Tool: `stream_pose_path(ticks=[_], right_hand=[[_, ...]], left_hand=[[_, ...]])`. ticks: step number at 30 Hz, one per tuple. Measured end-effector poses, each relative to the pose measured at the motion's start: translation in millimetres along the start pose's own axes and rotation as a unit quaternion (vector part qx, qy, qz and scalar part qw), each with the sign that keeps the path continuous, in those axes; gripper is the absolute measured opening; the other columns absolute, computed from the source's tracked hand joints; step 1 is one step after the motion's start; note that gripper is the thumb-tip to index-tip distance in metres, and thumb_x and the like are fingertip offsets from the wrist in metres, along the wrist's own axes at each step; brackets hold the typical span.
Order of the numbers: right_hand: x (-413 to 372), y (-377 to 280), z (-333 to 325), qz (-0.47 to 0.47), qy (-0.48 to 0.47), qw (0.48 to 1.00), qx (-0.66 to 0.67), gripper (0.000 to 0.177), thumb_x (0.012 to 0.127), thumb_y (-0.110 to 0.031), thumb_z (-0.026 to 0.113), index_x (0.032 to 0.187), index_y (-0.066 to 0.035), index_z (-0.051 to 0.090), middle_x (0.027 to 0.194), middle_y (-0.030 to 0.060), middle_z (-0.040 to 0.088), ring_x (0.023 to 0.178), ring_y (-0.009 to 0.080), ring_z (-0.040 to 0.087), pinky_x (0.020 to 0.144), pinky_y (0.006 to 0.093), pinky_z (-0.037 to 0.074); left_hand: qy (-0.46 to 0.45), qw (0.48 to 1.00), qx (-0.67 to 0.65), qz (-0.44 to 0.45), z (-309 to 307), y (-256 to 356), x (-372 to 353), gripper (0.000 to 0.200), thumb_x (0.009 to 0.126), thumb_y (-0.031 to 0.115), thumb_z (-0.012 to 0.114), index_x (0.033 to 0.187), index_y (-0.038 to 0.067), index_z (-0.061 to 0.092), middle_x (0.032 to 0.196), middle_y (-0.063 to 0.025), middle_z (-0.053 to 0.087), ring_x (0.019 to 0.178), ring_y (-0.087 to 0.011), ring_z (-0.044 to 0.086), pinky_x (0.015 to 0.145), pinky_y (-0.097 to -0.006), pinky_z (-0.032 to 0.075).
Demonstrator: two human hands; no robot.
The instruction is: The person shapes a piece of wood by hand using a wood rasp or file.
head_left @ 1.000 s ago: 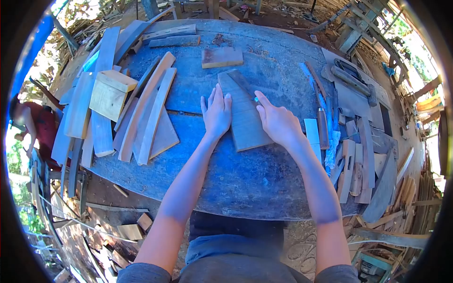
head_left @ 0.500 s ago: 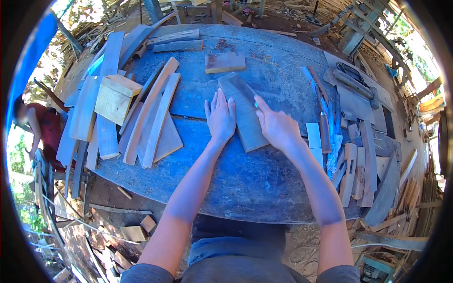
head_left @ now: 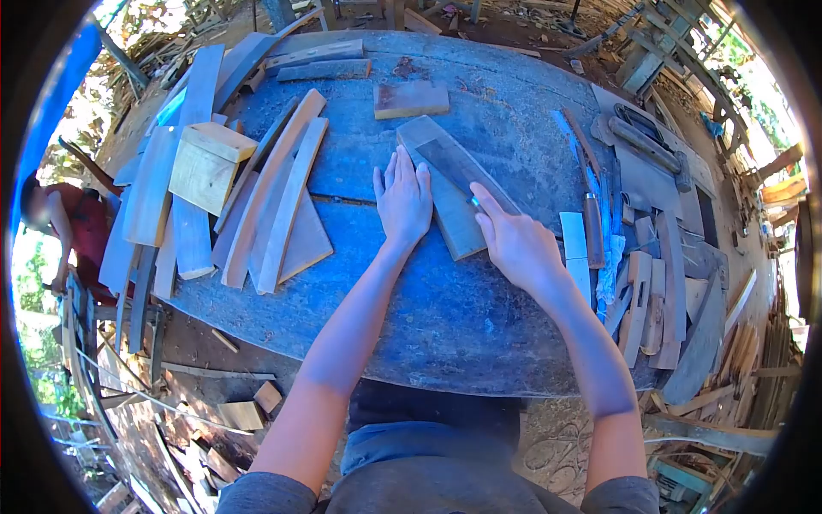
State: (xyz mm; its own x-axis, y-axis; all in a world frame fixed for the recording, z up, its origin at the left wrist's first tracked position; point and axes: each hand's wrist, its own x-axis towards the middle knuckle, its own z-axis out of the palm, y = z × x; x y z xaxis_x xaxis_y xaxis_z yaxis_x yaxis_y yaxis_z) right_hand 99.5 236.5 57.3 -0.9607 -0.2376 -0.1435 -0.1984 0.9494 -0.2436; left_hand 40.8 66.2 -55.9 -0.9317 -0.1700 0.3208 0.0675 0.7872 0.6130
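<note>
A flat wooden board point(head_left: 458, 224) lies at a slant on the blue-lit worktable point(head_left: 428, 317). My left hand point(head_left: 404, 201) rests flat along its left edge, fingers stretched out and holding nothing. Across the board's upper right side lies a thin dark strip point(head_left: 454, 163), flat like a blade; its exact kind I cannot make out. My right hand point(head_left: 521, 240) is closed at the strip's lower edge, forefinger pointing forward, with a small bright cyan spot by the fingers. A short wood block point(head_left: 411, 100) sits just beyond the board.
Several planks and curved slats point(head_left: 295, 197) are piled on the left, with a pale square block point(head_left: 205, 163) on top. To the right lie a wooden-handled tool point(head_left: 592, 227), a hand plane point(head_left: 642, 146) and wood offcuts point(head_left: 638, 300). A person in red point(head_left: 81, 223) is at far left.
My right hand has shifted to the right relative to the board, and the dark strip has swung out past the board's right edge. My left hand stays on the board's left edge.
</note>
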Motion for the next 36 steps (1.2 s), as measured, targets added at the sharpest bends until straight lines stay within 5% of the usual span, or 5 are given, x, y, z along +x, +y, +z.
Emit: stream_pose_path(ticks=[8,15,21,27,36], right_hand=[[52,-20,8,-0.014,0.035,0.999,0.001,0.046,0.104,-0.039,0.037,0.149,-0.027,0.038,0.091,0.0231,0.071,0.085,0.0421,0.07,0.073,0.0526,0.057],[5,-1,-1,0.02,-0.045,0.998,-0.031,0.046,0.104,-0.038,0.037,0.149,-0.028,0.039,0.096,0.0227,0.071,0.087,0.041,0.07,0.073,0.0519,0.057],[43,-13,5,-0.02,0.034,0.999,-0.006,0.046,0.104,-0.039,0.038,0.149,-0.028,0.039,0.093,0.0224,0.071,0.084,0.0407,0.071,0.072,0.0522,0.057],[5,-3,-2,0.013,-0.04,0.999,-0.034,0.047,0.104,-0.038,0.039,0.149,-0.025,0.039,0.093,0.0202,0.072,0.084,0.0393,0.071,0.071,0.0512,0.057],[10,-2,-5,-0.004,-0.013,1.0,-0.026,0.047,0.104,-0.038,0.037,0.149,-0.025,0.037,0.092,0.0214,0.071,0.085,0.0392,0.071,0.072,0.0515,0.057]], left_hand=[[-0.009,1.0,0.009,0.007,-4,0,-1,0.06,0.106,0.036,0.027,0.148,-0.006,0.033,0.15,-0.0179,0.044,0.144,-0.028,0.034,0.12,-0.0489,0.015],[-0.01,1.0,-0.001,-0.006,-1,1,-4,0.06,0.107,0.037,0.028,0.15,-0.004,0.032,0.148,-0.0188,0.045,0.143,-0.0282,0.035,0.12,-0.049,0.014],[0.005,1.0,0.005,0.018,0,-2,-1,0.059,0.107,0.037,0.029,0.15,-0.001,0.033,0.146,-0.0189,0.047,0.142,-0.0286,0.037,0.12,-0.0486,0.014],[-0.011,1.0,0.004,0.002,-2,1,-6,0.06,0.106,0.036,0.029,0.148,-0.006,0.033,0.148,-0.0173,0.047,0.142,-0.0276,0.036,0.12,-0.0498,0.015],[-0.004,1.0,-0.001,0.01,-2,1,-1,0.059,0.106,0.036,0.029,0.147,-0.006,0.035,0.146,-0.0183,0.048,0.142,-0.0282,0.037,0.12,-0.0496,0.016]])
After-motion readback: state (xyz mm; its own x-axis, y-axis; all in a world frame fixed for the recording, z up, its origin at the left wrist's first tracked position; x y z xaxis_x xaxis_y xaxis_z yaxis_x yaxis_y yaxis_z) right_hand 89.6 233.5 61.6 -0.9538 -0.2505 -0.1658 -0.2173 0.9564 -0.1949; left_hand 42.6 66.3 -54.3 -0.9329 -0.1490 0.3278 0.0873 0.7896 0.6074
